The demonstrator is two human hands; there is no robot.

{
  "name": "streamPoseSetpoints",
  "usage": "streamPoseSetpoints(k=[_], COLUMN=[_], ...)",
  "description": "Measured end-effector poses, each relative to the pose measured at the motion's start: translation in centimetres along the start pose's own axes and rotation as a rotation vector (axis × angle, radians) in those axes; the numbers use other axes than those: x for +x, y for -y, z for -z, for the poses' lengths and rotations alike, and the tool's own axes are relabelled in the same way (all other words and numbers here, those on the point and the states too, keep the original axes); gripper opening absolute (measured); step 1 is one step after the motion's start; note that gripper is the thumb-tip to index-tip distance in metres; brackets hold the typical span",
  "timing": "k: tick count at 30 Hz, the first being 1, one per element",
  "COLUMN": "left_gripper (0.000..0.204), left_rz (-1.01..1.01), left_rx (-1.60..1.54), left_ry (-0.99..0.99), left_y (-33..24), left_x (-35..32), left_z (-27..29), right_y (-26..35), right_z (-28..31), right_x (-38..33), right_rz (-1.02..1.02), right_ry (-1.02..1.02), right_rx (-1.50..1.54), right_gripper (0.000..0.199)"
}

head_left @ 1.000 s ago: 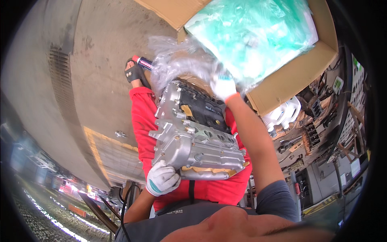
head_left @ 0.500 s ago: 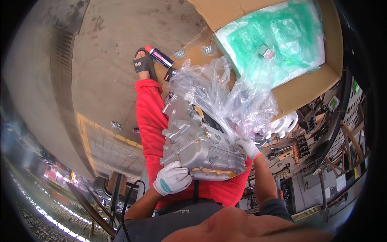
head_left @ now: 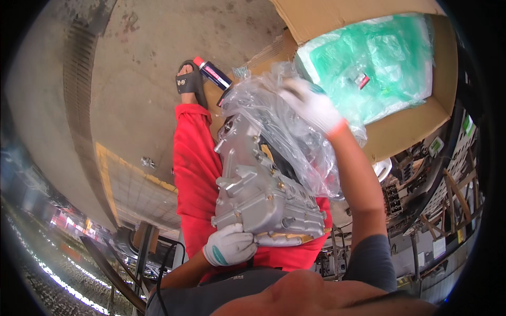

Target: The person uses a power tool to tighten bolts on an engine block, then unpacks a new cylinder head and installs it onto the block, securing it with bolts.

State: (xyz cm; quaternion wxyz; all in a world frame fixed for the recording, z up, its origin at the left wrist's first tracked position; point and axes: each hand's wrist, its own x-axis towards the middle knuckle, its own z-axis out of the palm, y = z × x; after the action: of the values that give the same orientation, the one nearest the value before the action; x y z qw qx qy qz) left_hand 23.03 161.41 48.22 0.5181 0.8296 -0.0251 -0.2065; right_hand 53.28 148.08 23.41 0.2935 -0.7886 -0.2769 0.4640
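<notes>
- Two gloved hands on the grey cast-metal engine casing [head_left: 269, 195]: left hand [head_left: 230, 245] clamped under it, propping it on the lap.
- Right hand [head_left: 311, 105] clamped on the crinkly clear plastic bag [head_left: 295, 137] atop the casing, seemingly peeling.

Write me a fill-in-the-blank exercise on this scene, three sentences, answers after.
1. The left hand grips the near end of the metal engine part, which rests on the ____ trouser leg.
2. The right hand pulls at the clear ____ bag.
3. Green plastic wrap lies inside the ____ box.

Answers: red; plastic; cardboard
</notes>
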Motion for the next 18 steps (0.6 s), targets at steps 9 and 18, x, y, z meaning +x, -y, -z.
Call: streamPoseSetpoints(k=[9,18], left_gripper=[0.017,0.009], left_rz=[-0.139,-0.146], left_rx=[-0.025,-0.048], left_ry=[0.21,0.154], left_y=[1.5,1.6], left_x=[-3.1,-2.4], left_z=[-1.8,-1.7], right_y=[-10.5,-12.6], right_z=[-21.7,-24.5], right_x=[18.9,17.3], right_rz=[-0.01,0.221], right_ry=[-0.009,-0.059], right_rx=[-0.373,-0.649], right_gripper=[0.033,0.034])
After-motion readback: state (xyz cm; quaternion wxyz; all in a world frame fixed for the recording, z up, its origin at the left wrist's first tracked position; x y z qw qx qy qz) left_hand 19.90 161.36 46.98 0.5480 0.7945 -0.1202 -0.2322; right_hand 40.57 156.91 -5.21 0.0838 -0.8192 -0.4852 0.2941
